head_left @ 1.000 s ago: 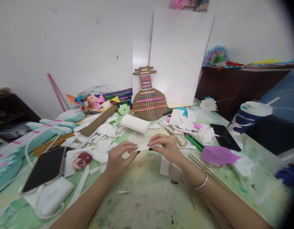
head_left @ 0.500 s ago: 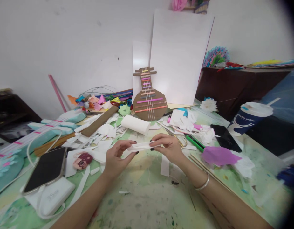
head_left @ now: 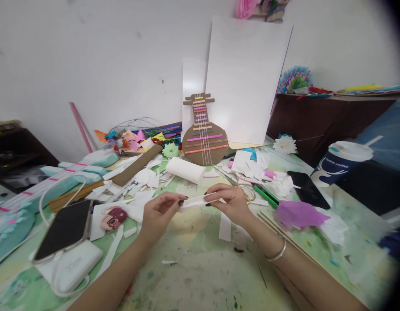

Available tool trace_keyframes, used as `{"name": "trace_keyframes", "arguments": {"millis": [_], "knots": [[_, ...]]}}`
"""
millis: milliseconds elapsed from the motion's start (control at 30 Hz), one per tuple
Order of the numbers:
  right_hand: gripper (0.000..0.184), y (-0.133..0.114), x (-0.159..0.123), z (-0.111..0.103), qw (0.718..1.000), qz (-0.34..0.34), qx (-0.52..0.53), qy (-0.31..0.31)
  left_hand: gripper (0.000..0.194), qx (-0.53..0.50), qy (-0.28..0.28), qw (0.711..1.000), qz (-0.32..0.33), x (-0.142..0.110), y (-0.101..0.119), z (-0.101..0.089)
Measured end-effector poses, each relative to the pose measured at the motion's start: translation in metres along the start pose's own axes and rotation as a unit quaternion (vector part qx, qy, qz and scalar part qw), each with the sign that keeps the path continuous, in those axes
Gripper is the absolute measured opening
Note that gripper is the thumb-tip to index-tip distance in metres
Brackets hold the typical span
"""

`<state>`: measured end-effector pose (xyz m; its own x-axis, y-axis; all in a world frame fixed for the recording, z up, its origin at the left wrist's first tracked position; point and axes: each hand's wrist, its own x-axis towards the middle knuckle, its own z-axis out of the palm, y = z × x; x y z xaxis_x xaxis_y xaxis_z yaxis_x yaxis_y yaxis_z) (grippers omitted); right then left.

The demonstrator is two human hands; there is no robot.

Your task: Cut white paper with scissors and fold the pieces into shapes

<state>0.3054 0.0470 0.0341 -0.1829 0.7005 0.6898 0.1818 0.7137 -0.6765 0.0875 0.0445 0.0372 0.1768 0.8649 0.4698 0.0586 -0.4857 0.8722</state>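
A narrow white paper strip (head_left: pixel 196 201), seemingly folded, is stretched between my two hands above the table. My left hand (head_left: pixel 161 213) pinches its left end between thumb and fingers. At the other end, my right hand (head_left: pixel 228 202) grips the strip with thumb and fingertips, a silver bangle on that wrist. Just beyond my hands lies a white paper roll (head_left: pixel 186 170). Under my right hand a flat white paper piece (head_left: pixel 225 227) rests on the table. Gold-handled scissors (head_left: pixel 249 194) lie partly hidden behind that hand.
A brown lute-shaped craft (head_left: pixel 205 144) leans at the back against white boards (head_left: pixel 245 82). Phones (head_left: pixel 65 231) (head_left: pixel 308 189) lie left and right. A coffee cup (head_left: pixel 340 162) stands at right. Paper scraps, a green marker (head_left: pixel 266 195) and purple paper (head_left: pixel 299 214) clutter the table (head_left: pixel 187 276).
My left fingers have closed from a looser hold into a tight pinch on the strip's left end. My right hand has barely moved. The whole view has shifted slightly.
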Motion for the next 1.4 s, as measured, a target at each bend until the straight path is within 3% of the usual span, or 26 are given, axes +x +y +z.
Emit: {"name": "trace_keyframes", "arguments": {"millis": [67, 167, 300, 533, 733, 867, 1100, 1267, 1400], "knots": [[0.012, -0.001, 0.000, 0.000, 1.000, -0.008, -0.014, -0.011, 0.013, -0.036, -0.005, 0.996, -0.085, 0.004, 0.000, 0.000], [0.013, -0.002, 0.000, 0.000, 0.999, -0.014, -0.031, -0.035, 0.021, -0.059, -0.076, 0.980, -0.175, 0.008, -0.005, -0.003], [0.011, -0.003, 0.000, -0.001, 0.997, 0.007, -0.034, -0.068, 0.020, -0.043, -0.153, 0.965, -0.210, 0.008, -0.010, -0.007], [0.007, -0.002, 0.000, 0.000, 0.994, 0.086, 0.006, -0.067, 0.019, 0.030, -0.154, 0.976, -0.151, 0.007, -0.010, -0.008], [0.007, 0.003, -0.004, 0.006, 0.984, 0.159, 0.069, -0.029, 0.025, 0.024, -0.209, 0.966, -0.150, 0.004, -0.010, -0.006], [0.007, 0.005, -0.004, 0.009, 0.980, 0.178, 0.091, -0.011, 0.025, 0.045, -0.220, 0.968, -0.116, 0.002, -0.008, -0.005], [0.010, 0.004, -0.005, 0.013, 0.973, 0.212, 0.090, 0.006, 0.038, 0.034, -0.140, 0.989, -0.043, -0.006, -0.013, 0.007], [0.009, 0.004, -0.003, 0.015, 0.950, 0.272, 0.149, 0.033, 0.019, 0.094, -0.085, 0.992, 0.026, -0.005, -0.018, 0.008], [0.012, 0.005, -0.003, 0.014, 0.945, 0.280, 0.169, 0.020, 0.012, 0.117, -0.056, 0.991, 0.036, -0.004, -0.021, 0.005]]}}
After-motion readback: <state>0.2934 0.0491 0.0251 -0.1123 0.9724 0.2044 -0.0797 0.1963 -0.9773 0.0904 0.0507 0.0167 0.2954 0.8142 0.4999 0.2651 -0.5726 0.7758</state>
